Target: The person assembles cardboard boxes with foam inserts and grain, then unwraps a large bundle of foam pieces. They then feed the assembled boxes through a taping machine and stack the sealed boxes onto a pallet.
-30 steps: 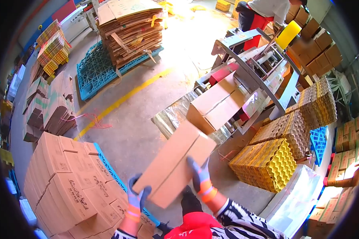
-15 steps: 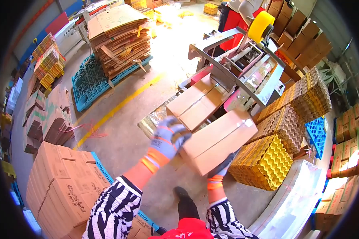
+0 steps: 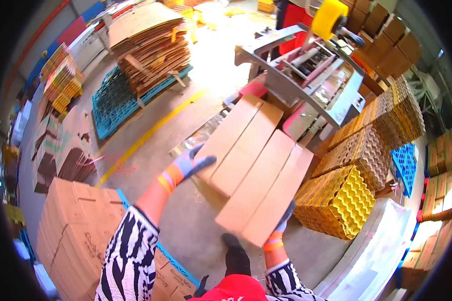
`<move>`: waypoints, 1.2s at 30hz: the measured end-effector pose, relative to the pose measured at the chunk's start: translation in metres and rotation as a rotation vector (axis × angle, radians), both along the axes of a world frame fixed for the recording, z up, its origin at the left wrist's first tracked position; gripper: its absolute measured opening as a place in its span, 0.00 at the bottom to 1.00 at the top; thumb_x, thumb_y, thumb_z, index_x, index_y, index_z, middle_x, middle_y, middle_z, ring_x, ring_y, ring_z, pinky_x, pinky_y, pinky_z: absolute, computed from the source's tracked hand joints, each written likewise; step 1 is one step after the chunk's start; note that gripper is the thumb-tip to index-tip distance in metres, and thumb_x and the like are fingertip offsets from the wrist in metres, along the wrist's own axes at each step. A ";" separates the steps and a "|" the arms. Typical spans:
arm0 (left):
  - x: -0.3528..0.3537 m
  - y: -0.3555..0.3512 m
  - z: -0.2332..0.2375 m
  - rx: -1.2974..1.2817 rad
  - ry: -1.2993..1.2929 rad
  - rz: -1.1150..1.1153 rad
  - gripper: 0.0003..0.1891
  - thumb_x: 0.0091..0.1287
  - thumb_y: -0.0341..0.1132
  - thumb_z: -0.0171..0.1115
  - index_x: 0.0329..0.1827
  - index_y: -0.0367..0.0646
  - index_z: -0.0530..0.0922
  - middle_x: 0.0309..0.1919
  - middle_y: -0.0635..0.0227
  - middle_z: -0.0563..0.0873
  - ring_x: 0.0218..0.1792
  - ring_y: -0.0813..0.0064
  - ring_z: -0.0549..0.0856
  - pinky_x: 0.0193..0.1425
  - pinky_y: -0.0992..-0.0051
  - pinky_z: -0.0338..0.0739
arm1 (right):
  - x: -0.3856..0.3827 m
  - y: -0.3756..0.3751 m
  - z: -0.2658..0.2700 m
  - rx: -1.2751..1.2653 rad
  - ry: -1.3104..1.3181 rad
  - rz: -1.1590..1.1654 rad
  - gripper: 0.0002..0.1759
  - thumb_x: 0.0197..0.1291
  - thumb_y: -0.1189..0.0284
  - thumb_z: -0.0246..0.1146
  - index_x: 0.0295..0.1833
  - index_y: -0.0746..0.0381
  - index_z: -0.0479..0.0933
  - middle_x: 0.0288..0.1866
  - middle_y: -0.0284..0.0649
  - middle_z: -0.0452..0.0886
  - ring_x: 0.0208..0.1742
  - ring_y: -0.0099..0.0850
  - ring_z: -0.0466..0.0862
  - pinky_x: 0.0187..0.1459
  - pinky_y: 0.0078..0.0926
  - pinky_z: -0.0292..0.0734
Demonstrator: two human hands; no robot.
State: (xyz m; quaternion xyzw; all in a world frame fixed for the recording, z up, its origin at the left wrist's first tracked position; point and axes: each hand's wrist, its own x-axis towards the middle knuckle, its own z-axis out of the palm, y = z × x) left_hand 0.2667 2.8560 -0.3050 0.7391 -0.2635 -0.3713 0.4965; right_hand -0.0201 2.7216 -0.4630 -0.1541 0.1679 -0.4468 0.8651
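Two closed cardboard boxes lie side by side in front of me, the left box (image 3: 241,145) touching the right box (image 3: 266,188). My left hand (image 3: 196,161), in a grey and orange glove, presses against the left box's outer side, thumb on its top. At the near right corner of the right box is my right hand (image 3: 285,218), gloved too, its fingers partly hidden by the box. The boxes' far ends reach the taping machine (image 3: 306,75) with its yellow tape roll (image 3: 329,19).
Egg trays (image 3: 336,200) are stacked at the right. Flattened cardboard (image 3: 150,50) stands on a blue pallet (image 3: 110,113). Packed boxes (image 3: 85,236) sit at lower left. Another person's gloved hand (image 3: 354,37) is behind the machine.
Both boxes have shifted toward me and now sit flush together. My left hand has moved from above the boxes to the left box's side. My right hand has come nearer to me.
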 end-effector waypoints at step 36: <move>-0.631 1.061 -0.042 -0.168 0.006 1.768 0.22 0.59 0.26 0.63 0.57 0.34 0.72 0.49 0.67 0.81 0.46 0.78 0.79 0.54 0.78 0.73 | -0.247 0.929 0.044 -1.072 0.240 1.278 0.30 0.70 0.62 0.40 0.73 0.64 0.46 0.74 0.40 0.49 0.73 0.32 0.52 0.70 0.27 0.47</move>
